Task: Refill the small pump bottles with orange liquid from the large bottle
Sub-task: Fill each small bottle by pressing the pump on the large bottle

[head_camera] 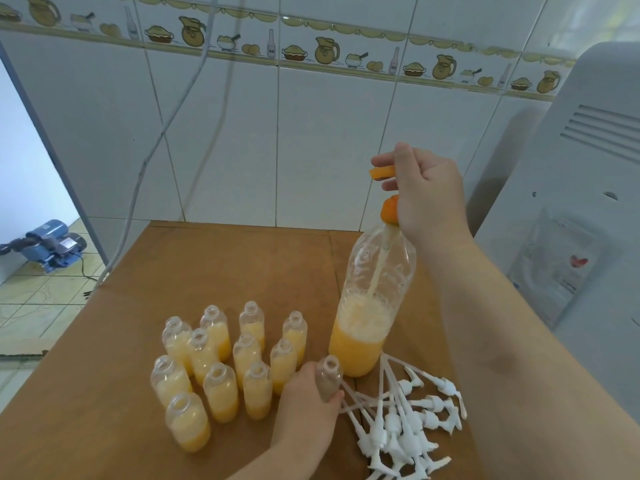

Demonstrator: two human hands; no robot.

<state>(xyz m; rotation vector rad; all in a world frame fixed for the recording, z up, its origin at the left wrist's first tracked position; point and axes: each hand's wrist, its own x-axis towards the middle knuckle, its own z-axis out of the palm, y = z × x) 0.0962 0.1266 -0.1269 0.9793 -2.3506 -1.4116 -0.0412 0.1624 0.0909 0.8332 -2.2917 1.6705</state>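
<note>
The large clear bottle [367, 306] stands upright on the brown table [242, 265], about a third full of orange liquid, with liquid running down inside it. An orange fitting [389, 209] sits at its mouth. My right hand [426, 192] is at the bottle's neck and pinches an orange cap [382, 173] between its fingers. My left hand [308, 407] grips an empty small bottle [329, 374] just in front of the large one. Several open small bottles [221, 372] partly filled with orange liquid stand grouped to the left.
A pile of white pump heads [405, 420] with long tubes lies at the front right of the table. A white appliance [571, 202] stands to the right, a tiled wall [311, 133] behind. Cables [145, 161] hang at the left; a blue pump [52, 244] sits on the floor.
</note>
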